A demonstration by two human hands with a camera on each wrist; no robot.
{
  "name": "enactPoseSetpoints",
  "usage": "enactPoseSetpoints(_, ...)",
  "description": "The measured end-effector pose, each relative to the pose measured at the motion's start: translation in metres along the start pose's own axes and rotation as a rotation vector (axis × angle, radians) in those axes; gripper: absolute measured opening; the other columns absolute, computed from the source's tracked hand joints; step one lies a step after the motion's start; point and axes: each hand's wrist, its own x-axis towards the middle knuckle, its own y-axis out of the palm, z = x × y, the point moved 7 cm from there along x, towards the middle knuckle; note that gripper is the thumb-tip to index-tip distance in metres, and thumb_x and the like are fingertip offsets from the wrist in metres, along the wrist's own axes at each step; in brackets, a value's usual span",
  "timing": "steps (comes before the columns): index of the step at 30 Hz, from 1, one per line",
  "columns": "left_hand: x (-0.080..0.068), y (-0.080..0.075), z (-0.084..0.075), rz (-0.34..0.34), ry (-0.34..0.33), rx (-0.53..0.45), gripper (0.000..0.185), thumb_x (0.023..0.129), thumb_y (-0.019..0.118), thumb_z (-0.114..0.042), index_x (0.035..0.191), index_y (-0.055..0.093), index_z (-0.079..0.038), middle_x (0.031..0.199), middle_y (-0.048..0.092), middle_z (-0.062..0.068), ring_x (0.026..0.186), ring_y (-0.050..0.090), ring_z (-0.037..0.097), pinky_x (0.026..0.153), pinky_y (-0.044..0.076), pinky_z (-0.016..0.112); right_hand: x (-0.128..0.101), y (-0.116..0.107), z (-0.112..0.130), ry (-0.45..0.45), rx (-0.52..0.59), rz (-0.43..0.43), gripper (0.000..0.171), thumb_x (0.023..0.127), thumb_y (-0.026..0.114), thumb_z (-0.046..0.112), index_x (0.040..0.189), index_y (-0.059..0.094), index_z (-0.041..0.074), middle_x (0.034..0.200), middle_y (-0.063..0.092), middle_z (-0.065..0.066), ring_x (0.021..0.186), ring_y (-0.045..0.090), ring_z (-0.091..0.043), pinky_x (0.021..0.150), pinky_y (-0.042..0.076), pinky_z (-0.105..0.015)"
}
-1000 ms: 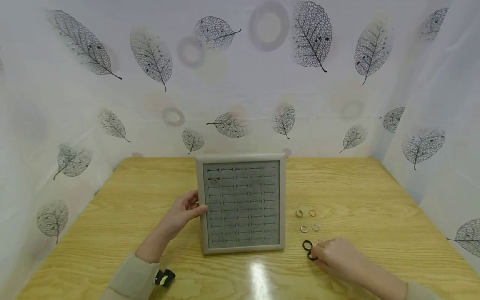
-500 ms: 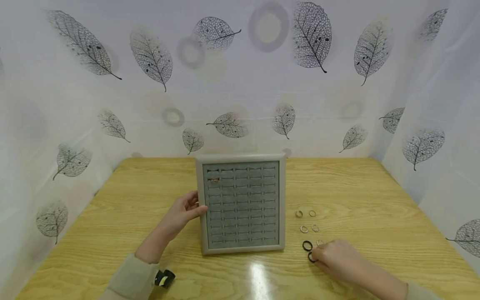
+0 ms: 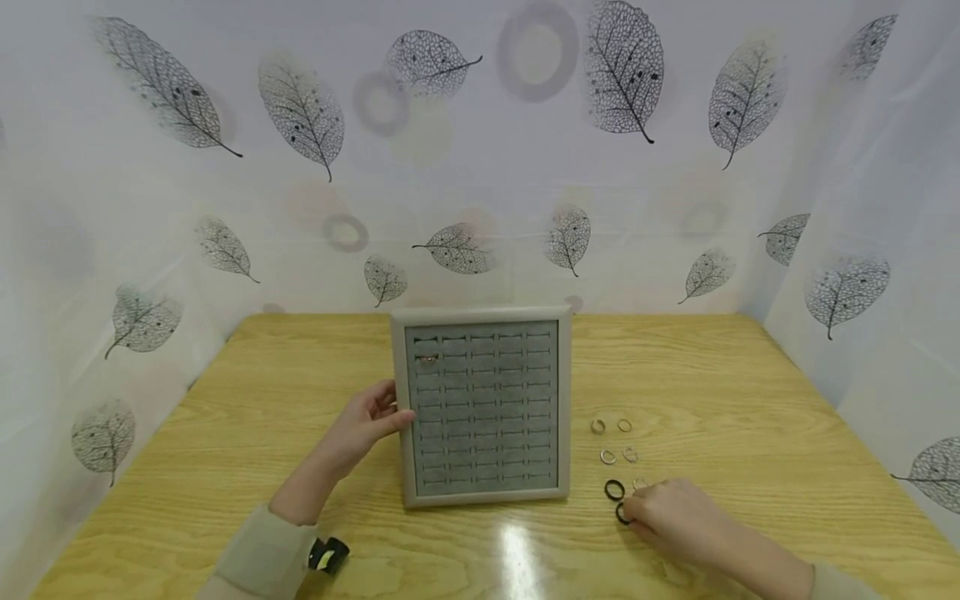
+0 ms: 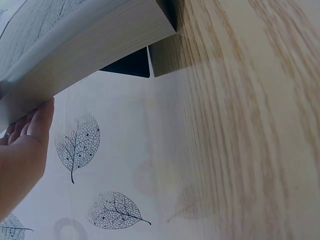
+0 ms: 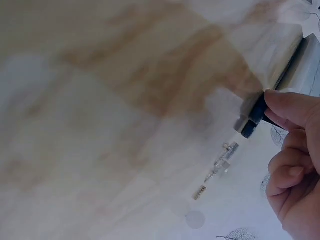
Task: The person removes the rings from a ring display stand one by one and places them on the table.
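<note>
A grey ring display board (image 3: pixel 486 408) in a pale frame stands upright, with rows of slots and one ring (image 3: pixel 427 358) in its second row. My left hand (image 3: pixel 367 425) grips the frame's left side, thumb in front and fingers behind. In the left wrist view, the left hand (image 4: pixel 25 145) is at the frame's edge (image 4: pixel 100 47). My right hand (image 3: pixel 678 517) pinches a black ring (image 3: pixel 620 513) at the table, thumb and forefinger on it. The right wrist view shows the right hand (image 5: pixel 297 155) with its other fingers curled. Another black ring (image 3: pixel 614 490) lies just beyond.
On the wood-grain table (image 3: pixel 300 358) several more rings lie right of the board, among them a silver ring (image 3: pixel 607 457), a wide band (image 3: pixel 597 426) and a thin ring (image 3: pixel 625 425). A dark support (image 4: pixel 131 64) props the board's back. A leaf-print curtain (image 3: pixel 480 167) surrounds the table.
My right hand has shifted very slightly at the black ring, and more of the pale ring beyond the fingers shows. The left hand and the board have stayed put.
</note>
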Motion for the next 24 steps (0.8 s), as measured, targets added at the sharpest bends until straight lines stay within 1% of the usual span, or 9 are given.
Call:
enactPoseSetpoints(2, 0.0, 0.0, 0.0, -0.001, 0.001, 0.001, 0.057, 0.087, 0.058, -0.017, 0.132, 0.031, 0.003, 0.121, 0.046, 0.019, 0.105, 0.049, 0.022, 0.086, 0.042, 0.03, 0.002, -0.004, -0.001, -0.003, 0.009, -0.022, 0.031, 0.062, 0.07, 0.008, 0.056, 0.044, 0.023, 0.054, 0.037, 0.019, 0.047, 0.026, 0.006, 0.038, 0.023, -0.012)
enactPoseSetpoints(4, 0.0, 0.0, 0.0, -0.003, 0.001, 0.0, 0.057, 0.087, 0.058, -0.017, 0.132, 0.031, 0.003, 0.121, 0.046, 0.019, 0.105, 0.049, 0.022, 0.086, 0.042, 0.03, 0.005, -0.01, -0.003, -0.006, 0.017, -0.046, 0.027, 0.062, 0.072, 0.009, 0.059, 0.048, 0.021, 0.055, 0.041, 0.018, 0.048, 0.028, 0.007, 0.038, 0.024, -0.011)
enactPoseSetpoints(8, 0.0, 0.0, 0.0, -0.013, -0.01, -0.007, 0.057, 0.086, 0.059, -0.019, 0.132, 0.032, 0.002, 0.121, 0.047, 0.018, 0.105, 0.049, 0.022, 0.085, 0.042, 0.03, 0.015, -0.028, -0.007, -0.008, 0.025, -0.089, 0.022, 0.062, 0.076, 0.012, 0.069, 0.056, 0.018, 0.062, 0.053, 0.013, 0.049, 0.036, 0.008, 0.039, 0.029, -0.011)
enactPoseSetpoints(9, 0.0, 0.0, 0.001, -0.013, -0.008, -0.004, 0.058, 0.086, 0.059, -0.019, 0.132, 0.031, 0.003, 0.121, 0.047, 0.019, 0.105, 0.049, 0.022, 0.085, 0.042, 0.03, 0.019, -0.033, -0.008, -0.016, 0.014, -0.112, 0.021, 0.062, 0.077, 0.012, 0.071, 0.058, 0.017, 0.063, 0.055, 0.011, 0.049, 0.037, 0.008, 0.04, 0.03, -0.01)
enactPoseSetpoints(14, 0.0, 0.0, 0.002, -0.017, -0.008, -0.013, 0.058, 0.086, 0.058, -0.018, 0.132, 0.031, 0.004, 0.12, 0.046, 0.019, 0.104, 0.049, 0.022, 0.085, 0.043, 0.03, 0.039, -0.054, -0.008, -0.025, 0.016, -0.2, 0.012, 0.071, 0.073, 0.015, 0.075, 0.061, 0.014, 0.067, 0.06, 0.007, 0.048, 0.045, 0.004, 0.041, 0.034, -0.011)
enactPoseSetpoints(17, -0.001, 0.0, 0.002, -0.018, -0.008, -0.022, 0.057, 0.086, 0.058, -0.017, 0.132, 0.031, 0.004, 0.12, 0.046, 0.019, 0.104, 0.05, 0.021, 0.085, 0.043, 0.03, 0.052, -0.061, -0.006, -0.033, 0.022, -0.251, 0.007, 0.078, 0.067, 0.018, 0.077, 0.062, 0.013, 0.068, 0.061, 0.006, 0.048, 0.048, 0.001, 0.041, 0.036, -0.012)
enactPoseSetpoints(21, 0.0, 0.0, 0.001, -0.016, -0.006, -0.025, 0.057, 0.086, 0.058, -0.017, 0.131, 0.031, 0.004, 0.12, 0.047, 0.019, 0.103, 0.05, 0.02, 0.085, 0.043, 0.03, 0.068, -0.067, -0.004, -0.051, 0.029, -0.317, 0.016, 0.087, 0.056, 0.024, 0.078, 0.062, 0.012, 0.069, 0.063, 0.005, 0.049, 0.05, -0.001, 0.042, 0.038, -0.012)
enactPoseSetpoints(24, 0.0, 0.0, 0.001, -0.016, 0.0, -0.03, 0.055, 0.086, 0.058, -0.016, 0.131, 0.032, 0.004, 0.12, 0.047, 0.019, 0.103, 0.05, 0.02, 0.085, 0.043, 0.03, 0.082, -0.07, -0.003, -0.059, 0.047, -0.347, 0.014, 0.085, 0.057, 0.021, 0.079, 0.063, 0.01, 0.068, 0.063, 0.004, 0.049, 0.05, -0.001, 0.043, 0.04, -0.014)
